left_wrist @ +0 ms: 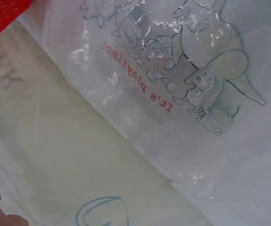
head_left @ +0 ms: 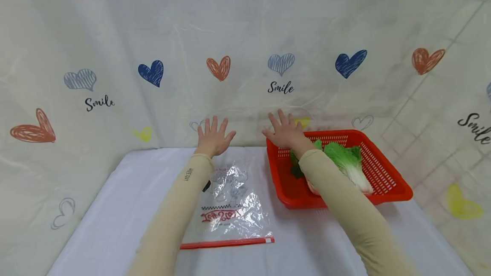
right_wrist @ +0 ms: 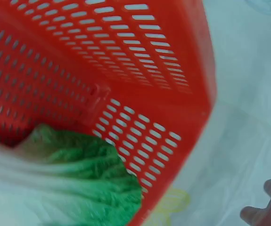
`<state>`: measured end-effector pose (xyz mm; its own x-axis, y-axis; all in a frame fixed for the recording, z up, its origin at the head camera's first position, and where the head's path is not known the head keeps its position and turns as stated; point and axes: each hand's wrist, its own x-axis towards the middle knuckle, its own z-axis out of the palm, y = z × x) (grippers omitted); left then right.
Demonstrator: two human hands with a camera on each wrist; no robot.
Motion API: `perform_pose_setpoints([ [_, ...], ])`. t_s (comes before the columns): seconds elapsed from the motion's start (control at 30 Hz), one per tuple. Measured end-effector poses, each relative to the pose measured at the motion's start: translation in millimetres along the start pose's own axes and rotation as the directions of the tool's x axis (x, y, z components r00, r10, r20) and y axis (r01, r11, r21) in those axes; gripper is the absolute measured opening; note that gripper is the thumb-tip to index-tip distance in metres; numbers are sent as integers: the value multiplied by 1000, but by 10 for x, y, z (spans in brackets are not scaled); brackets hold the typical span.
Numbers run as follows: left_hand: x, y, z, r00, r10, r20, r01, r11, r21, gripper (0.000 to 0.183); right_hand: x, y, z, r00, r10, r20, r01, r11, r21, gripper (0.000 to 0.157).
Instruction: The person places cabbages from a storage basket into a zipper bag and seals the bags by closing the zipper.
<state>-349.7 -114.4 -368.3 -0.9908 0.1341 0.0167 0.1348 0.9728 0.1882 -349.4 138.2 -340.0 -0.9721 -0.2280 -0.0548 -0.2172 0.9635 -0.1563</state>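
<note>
Both hands are stretched forward with fingers spread, holding nothing. The left hand (head_left: 214, 137) hovers over the far edge of a clear plastic zip bag (head_left: 245, 208), which lies flat with its red slider strip toward me. Cartoon figures and red lettering on the bag (left_wrist: 206, 70) fill much of the left wrist view. My right hand (head_left: 285, 132) is above the far left corner of a red plastic basket (head_left: 395, 186). Inside the basket lies a napa cabbage (head_left: 347, 163), its leafy end (right_wrist: 93, 179) showing in the right wrist view. Other vegetables beside it are partly hidden by the right sleeve.
A white-covered table (head_left: 126, 195) carries the bag and the basket. Behind it hangs a pale curtain (head_left: 245, 24) printed with hearts and "Smile". A small black item (head_left: 206, 186) shows beside the left sleeve at the bag; its kind is unclear.
</note>
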Motion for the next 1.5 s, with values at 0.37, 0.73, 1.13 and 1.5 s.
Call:
perform_pose_setpoints([
  [0.37, -403, 40, -87, 942, 336, -10, -334, 938, 93, 57, -437, 364, -328, 994, -103, -41, 108, 981, 160, 72],
  [0.73, -928, 116, 248, 852, 521, 58, -521, 853, -18, 50, -756, 996, -189, 995, -98, 7, 94, 966, 240, 74],
  [1.13, -1326, -31, 594, 768, 618, 170, -586, 784, -203, 40, -760, 1188, -104, 991, -78, 111, 49, 968, 246, 75],
  [1.5, -1572, -109, 775, 649, 700, 299, -643, 714, -276, 26, -732, 1325, -67, 977, -52, 205, -13, 952, 306, 69],
])
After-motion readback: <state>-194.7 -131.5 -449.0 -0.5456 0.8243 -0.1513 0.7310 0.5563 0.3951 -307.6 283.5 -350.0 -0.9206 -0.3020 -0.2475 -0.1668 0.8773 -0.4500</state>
